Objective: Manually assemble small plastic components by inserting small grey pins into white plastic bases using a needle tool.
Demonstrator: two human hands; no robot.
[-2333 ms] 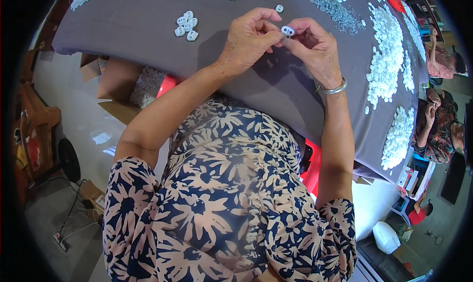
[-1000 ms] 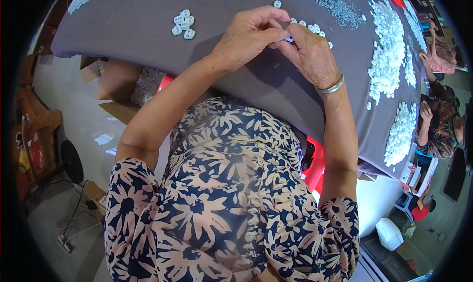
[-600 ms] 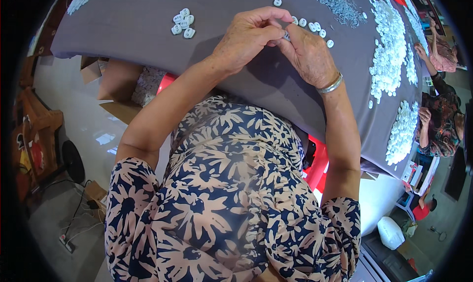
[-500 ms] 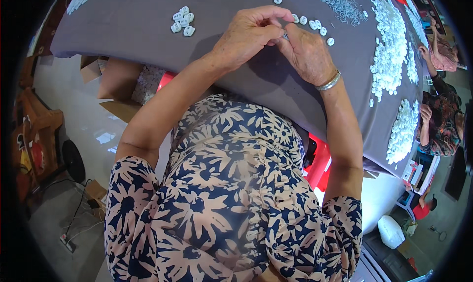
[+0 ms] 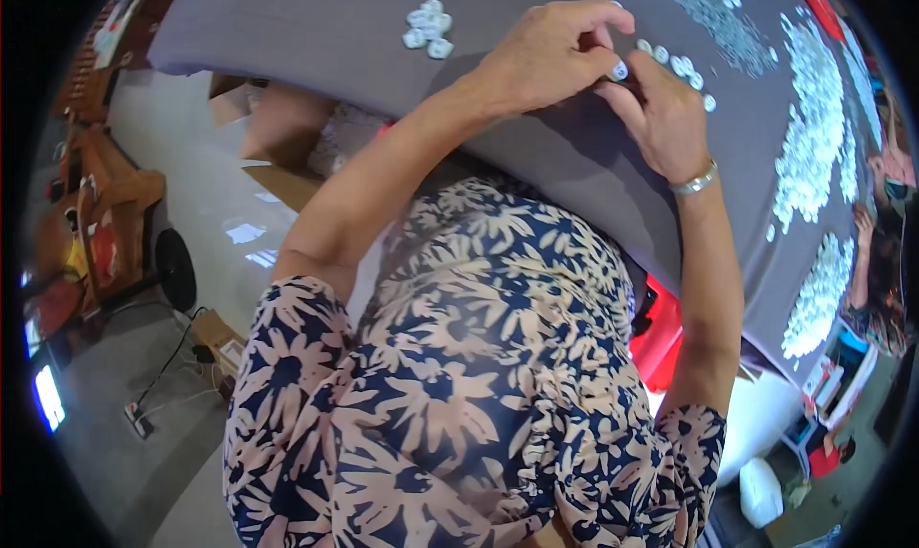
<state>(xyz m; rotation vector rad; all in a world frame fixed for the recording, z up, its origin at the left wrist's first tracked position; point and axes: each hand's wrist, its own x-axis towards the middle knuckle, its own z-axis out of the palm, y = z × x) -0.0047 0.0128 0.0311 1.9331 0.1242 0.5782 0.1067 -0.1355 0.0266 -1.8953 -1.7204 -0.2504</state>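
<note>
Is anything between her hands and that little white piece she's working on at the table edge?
Nothing visible. The small white round plastic piece is already pinched between the fingertips of the left hand and the right hand, above the grey cloth-covered table. A row of similar white pieces lies just beyond, not in the way.

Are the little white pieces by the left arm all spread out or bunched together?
Bunched together: the small white pieces sit touching in one tight clump on the grey cloth, apart from the hands.
</note>
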